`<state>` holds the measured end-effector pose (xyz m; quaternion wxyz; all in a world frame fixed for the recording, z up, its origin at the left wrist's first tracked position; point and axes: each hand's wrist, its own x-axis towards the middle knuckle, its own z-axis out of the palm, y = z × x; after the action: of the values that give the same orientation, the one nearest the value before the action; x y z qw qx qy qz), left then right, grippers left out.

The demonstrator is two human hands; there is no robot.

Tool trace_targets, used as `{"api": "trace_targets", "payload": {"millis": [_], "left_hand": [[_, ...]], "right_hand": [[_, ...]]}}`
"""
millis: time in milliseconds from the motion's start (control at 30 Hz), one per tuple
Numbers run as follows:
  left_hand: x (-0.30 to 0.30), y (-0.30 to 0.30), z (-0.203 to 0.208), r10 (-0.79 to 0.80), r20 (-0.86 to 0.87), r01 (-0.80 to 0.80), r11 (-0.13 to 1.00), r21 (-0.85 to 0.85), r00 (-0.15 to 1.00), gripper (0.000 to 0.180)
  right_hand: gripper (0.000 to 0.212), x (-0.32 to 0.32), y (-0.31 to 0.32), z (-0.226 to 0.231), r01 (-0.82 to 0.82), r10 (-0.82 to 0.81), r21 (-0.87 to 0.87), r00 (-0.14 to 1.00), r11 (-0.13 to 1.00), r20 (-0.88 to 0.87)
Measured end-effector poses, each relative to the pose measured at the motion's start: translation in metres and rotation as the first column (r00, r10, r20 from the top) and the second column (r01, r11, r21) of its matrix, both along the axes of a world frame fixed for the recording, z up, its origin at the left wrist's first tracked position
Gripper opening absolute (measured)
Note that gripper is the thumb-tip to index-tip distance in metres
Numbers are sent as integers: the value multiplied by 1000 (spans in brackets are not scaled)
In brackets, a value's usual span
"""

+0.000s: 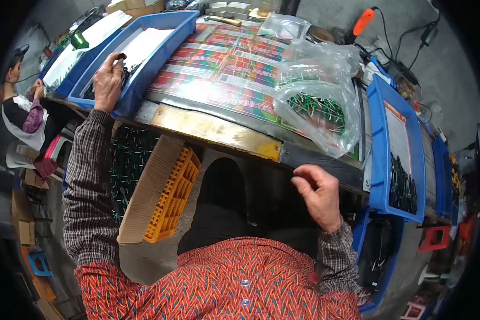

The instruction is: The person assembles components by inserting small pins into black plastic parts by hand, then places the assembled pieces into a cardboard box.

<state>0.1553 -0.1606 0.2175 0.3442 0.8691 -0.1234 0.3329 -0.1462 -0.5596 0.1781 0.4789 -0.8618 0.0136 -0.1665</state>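
While the left hand [108, 85] reaches into the blue bin [160, 61] at the left edge of the desk [213, 128], a small dark piece [121, 56] shows at its fingertips; from here I cannot tell whether that grip is closed on it. Dark pieces [126, 76] lie in the bin beside the hand. Off the desk's front edge, the right hand [320, 194] has its grip loosely open, thumb apart from curled fingers. Toward the right edge lies a clear bag [282, 101] of green parts [317, 109].
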Motion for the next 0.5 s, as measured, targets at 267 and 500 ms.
{"api": "trace_targets", "payload": {"millis": [267, 500], "left_hand": [[-33, -31, -4, -162, 153, 181, 976, -124, 975, 26], [-87, -59, -12, -481, -123, 420, 843, -335, 868, 26]], "right_hand": [[10, 46, -65, 26, 316, -227, -476, 945, 821, 235], [4, 78, -88, 26, 363, -218, -806, 931, 468, 293]]}}
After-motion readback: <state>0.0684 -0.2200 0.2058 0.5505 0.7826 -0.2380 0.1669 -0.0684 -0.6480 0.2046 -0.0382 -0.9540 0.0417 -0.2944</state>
